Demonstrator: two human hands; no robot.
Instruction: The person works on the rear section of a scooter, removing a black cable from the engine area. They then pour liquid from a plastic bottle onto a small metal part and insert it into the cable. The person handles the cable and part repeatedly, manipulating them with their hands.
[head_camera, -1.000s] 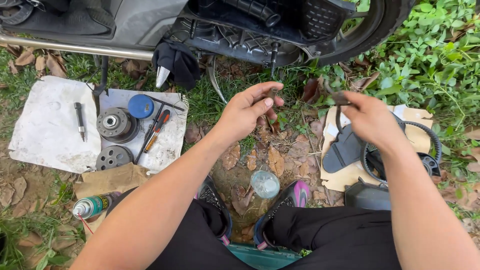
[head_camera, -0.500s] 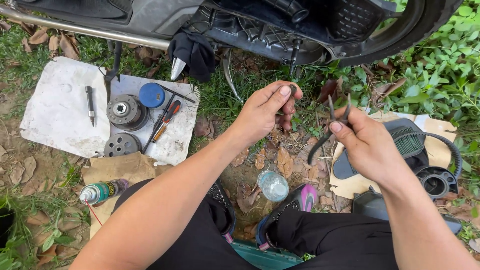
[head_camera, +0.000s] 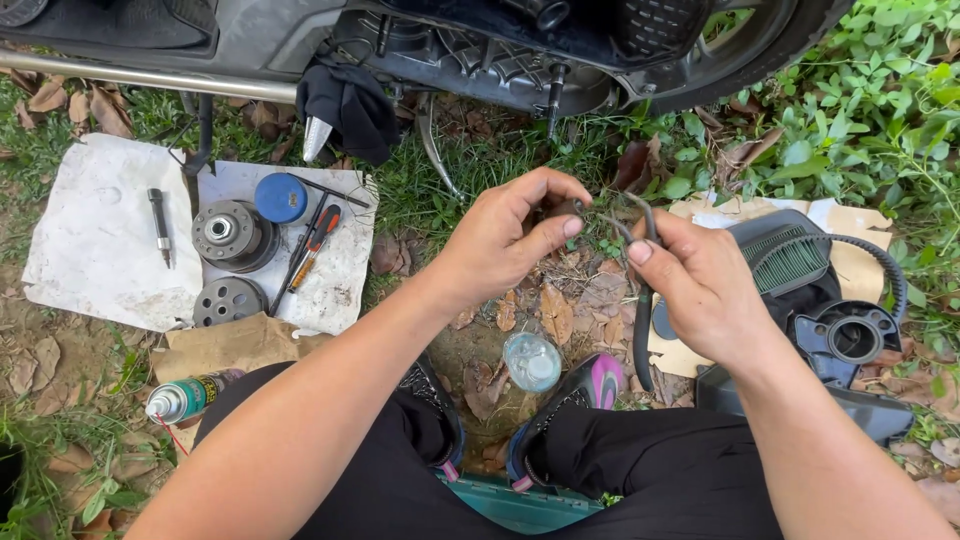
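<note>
Hands meeting at centre frame: left hand (head_camera: 510, 235) pinching a small dark part (head_camera: 562, 209), fingers curled; right hand (head_camera: 700, 285) closed on a thin black rubber strip (head_camera: 641, 330) hanging toward 6 o'clock. Round metal clutch parts (head_camera: 235, 235) at 9 o'clock.

Left hand (head_camera: 505, 240) and right hand (head_camera: 700, 290) pinch a matt black rubber belt (head_camera: 642, 330). Left of the belt: dull grey cast-metal pulley (head_camera: 232, 235) on stained, crumpled white paper (head_camera: 95, 250), glossy blue plastic cap (head_camera: 281, 197). Just below the belt, a clear shiny cup (head_camera: 532, 361). Right of it, matt black plastic cover (head_camera: 850, 335).
</note>
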